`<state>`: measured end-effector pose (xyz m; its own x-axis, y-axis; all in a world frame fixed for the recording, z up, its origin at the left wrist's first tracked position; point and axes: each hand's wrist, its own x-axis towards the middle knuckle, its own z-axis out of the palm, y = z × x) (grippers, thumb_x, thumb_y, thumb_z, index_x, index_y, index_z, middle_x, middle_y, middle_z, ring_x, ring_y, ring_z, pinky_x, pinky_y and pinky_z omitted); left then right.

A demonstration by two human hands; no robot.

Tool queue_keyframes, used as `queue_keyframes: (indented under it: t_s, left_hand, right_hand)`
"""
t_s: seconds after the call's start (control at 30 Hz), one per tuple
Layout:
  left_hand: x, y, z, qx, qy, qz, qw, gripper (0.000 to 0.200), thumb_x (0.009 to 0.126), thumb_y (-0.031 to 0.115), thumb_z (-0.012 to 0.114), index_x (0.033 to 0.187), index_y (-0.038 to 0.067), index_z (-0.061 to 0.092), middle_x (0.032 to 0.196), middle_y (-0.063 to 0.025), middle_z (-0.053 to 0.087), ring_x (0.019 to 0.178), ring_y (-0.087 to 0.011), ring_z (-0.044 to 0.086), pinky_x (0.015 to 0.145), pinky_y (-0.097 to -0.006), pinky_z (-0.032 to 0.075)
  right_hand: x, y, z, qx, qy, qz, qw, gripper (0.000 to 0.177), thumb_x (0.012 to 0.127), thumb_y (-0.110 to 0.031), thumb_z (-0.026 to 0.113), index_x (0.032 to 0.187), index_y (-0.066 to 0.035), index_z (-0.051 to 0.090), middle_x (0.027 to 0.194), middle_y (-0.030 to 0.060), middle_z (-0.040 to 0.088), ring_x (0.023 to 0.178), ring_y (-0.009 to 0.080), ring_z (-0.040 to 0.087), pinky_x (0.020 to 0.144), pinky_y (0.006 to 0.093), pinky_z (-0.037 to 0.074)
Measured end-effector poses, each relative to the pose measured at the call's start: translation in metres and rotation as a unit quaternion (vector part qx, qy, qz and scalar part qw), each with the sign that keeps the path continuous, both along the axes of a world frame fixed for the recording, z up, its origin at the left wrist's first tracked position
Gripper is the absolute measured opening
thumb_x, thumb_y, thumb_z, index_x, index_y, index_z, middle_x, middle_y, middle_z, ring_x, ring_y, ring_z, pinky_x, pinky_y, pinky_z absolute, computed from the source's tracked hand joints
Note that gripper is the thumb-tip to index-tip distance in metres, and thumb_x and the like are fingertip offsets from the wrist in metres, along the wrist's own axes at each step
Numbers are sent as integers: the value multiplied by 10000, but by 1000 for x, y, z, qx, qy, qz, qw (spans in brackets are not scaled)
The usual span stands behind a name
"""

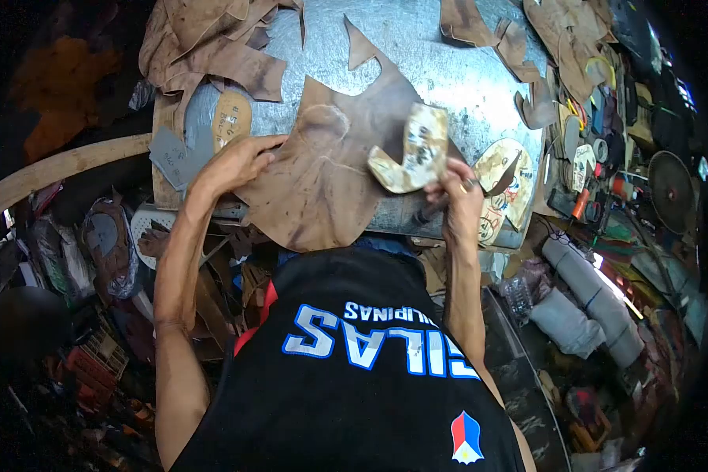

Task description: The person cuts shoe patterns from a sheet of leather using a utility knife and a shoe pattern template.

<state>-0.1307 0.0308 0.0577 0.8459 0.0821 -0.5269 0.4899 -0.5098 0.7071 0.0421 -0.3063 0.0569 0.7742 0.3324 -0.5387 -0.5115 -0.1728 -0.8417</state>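
Observation:
A large brown leather piece (322, 173) lies spread on the metal-topped table (440, 63), hanging over its near edge. My left hand (240, 161) presses on the leather's left edge, fingers curled over it. My right hand (456, 193) holds a pale, stained U-shaped pattern piece (413, 149) above the leather's right side. A thin dark tool seems to sit in the same hand, but I cannot tell what it is.
Leather scraps (212, 39) pile at the table's far left and far right (558, 39). A tan insole (230, 118) and grey pieces (169, 153) lie left of the leather. More patterns (503, 173) lie right. Tools, a grinding disc (669, 189) and rolls (582, 291) crowd the right side.

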Motion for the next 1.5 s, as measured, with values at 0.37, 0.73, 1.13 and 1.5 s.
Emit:
queue_keyframes:
  t_s: [0.37, 0.73, 1.13, 1.5]
  left_hand:
    - [41, -32, -8, 200, -245, 26, 948, 559, 846, 140, 690, 1363, 49, 494, 1189, -210, 627, 1137, -374, 570, 911, -419, 475]
    - [106, -49, -73, 191, -336, -72, 920, 962, 752, 457, 771, 1503, 116, 274, 1458, -219, 414, 1381, -406, 335, 1138, -510, 288]
    - [56, -1, -44, 265, -364, -74, 890, 377, 832, 66, 658, 1204, 47, 602, 1197, -133, 611, 1067, -345, 577, 894, -418, 495]
    - [65, -25, -35, 255, -291, -103, 917, 368, 832, 143, 684, 1176, 31, 615, 1048, -137, 674, 997, -314, 600, 866, -414, 479]
  right_hand:
    - [18, 52, -24, -53, 18, 55, 997, 267, 918, -46, 553, 1161, 58, 511, 882, 129, 662, 599, 153, 657, 475, 231, 497]
    - [-1, 26, -5, -210, -106, 62, 970, 318, 902, -67, 560, 1209, 12, 575, 1095, 182, 643, 776, 190, 683, 644, 305, 564]
    - [45, -14, -8, -463, -398, 243, 754, 305, 837, -72, 572, 1126, -10, 649, 1036, 255, 650, 883, 408, 659, 790, 491, 537]
    - [96, 14, -12, -476, -530, 184, 678, 337, 858, -101, 541, 1186, -121, 617, 1177, 235, 564, 850, 417, 651, 725, 492, 541]
